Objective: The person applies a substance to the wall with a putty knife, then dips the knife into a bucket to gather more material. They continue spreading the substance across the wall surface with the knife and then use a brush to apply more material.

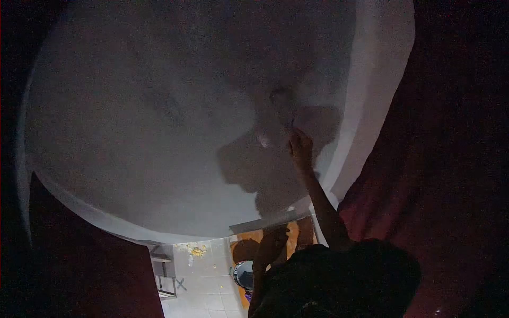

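My right hand (pixel 301 147) is raised against a large pale grey wall (pixel 132 116), fingers closed around the thin handle of a small dark tool (pixel 291 122). The tool's far end blends into shadow on the wall, so I cannot tell its kind. Lower down, my left hand (pixel 272 245) is a dark shape over an orange-brown board (pixel 305 233), its fingers lost in the gloom. Just beside the left forearm stands a round bucket (pixel 244 275) with a pale rim.
Light floor tiles (pixel 214 289) lie below, with yellowish crumbs (pixel 197 250) scattered near the wall's foot. A small metal-legged frame (pixel 165 273) stands at the lower left. Dark red fabric (pixel 379 212) hangs at the right. A broad body shadow falls on the wall.
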`<state>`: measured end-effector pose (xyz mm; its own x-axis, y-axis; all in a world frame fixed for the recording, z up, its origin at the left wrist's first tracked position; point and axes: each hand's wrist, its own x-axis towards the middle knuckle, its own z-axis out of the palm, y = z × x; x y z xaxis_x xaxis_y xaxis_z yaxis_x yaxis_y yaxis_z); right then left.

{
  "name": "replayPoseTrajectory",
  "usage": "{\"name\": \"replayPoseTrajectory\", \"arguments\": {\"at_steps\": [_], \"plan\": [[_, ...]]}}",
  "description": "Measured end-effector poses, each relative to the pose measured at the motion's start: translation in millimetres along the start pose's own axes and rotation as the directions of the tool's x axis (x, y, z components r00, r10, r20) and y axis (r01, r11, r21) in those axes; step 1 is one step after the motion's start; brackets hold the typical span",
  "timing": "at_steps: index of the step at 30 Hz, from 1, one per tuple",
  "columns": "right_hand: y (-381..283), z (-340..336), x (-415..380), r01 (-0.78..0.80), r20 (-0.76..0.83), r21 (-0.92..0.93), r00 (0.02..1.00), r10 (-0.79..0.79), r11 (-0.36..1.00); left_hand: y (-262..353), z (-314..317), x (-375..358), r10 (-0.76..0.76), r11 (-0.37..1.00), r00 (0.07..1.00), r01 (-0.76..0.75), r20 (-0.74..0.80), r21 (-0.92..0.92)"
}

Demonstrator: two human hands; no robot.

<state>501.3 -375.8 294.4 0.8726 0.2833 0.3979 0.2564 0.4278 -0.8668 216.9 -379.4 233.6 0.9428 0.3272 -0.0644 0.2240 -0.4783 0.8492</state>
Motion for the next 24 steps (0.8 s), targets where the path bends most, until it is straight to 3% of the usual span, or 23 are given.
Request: {"name": "replayPoseTrajectory", "arguments": {"at_steps": [2, 5, 7, 10, 13, 15, 17, 19, 22, 24], "plan": [[71, -17, -2, 0.131, 0.013, -0.035, 0.991, -0.130, 0.991, 0, 1, -1, 0.010, 1.000, 1.000, -0.010, 0.007, 0.001], [157, -48, -38, -0.108, -0.080, -0.023, 0.991, 0.106, 0.994, -3, 3, 0, 0.025, 1.000, 1.000, -0.024, 0.008, -0.006], [209, -72, -55, 0.153, -0.075, -0.350, 0.979, -0.190, 0.924, -5, 3, 0, 0.035, 0.999, 0.999, -0.035, 0.008, -0.013], [198, -91, -56, -0.229, -0.104, -0.243, 0.972, 0.209, 0.943, -9, 5, 0, 0.050, 0.999, 0.999, -0.050, 0.007, -0.018], [173, -97, -45, -0.577, -0.083, -0.135, 0.816, 0.572, 0.805, -13, 7, 4, 0.069, 0.997, 0.998, -0.069, 0.004, -0.029], [92, -75, -12, -0.441, 0.006, -0.078, 0.896, 0.443, 0.894, -16, 10, 4, 0.078, 0.996, 0.997, -0.078, 0.010, -0.032], [-5, -35, 10, -0.388, -0.134, 0.126, 0.905, 0.404, 0.913, -20, 14, 6, 0.089, 0.996, 0.996, -0.088, 0.023, -0.031], [-27, -36, 38, -0.229, 0.013, -0.032, 0.973, 0.229, 0.973, -29, 26, 5, 0.095, 0.995, 0.995, -0.094, 0.031, -0.039], [-66, -27, 43, -0.098, 0.011, 0.007, 0.995, 0.098, 0.995, -18, 18, 5, 0.104, 0.994, 0.994, -0.102, 0.039, -0.033], [-50, -31, 44, -0.039, 0.017, -0.076, 0.999, 0.041, 0.996, -2, 11, 1, 0.080, 0.996, 0.996, -0.078, 0.038, -0.037]]}}
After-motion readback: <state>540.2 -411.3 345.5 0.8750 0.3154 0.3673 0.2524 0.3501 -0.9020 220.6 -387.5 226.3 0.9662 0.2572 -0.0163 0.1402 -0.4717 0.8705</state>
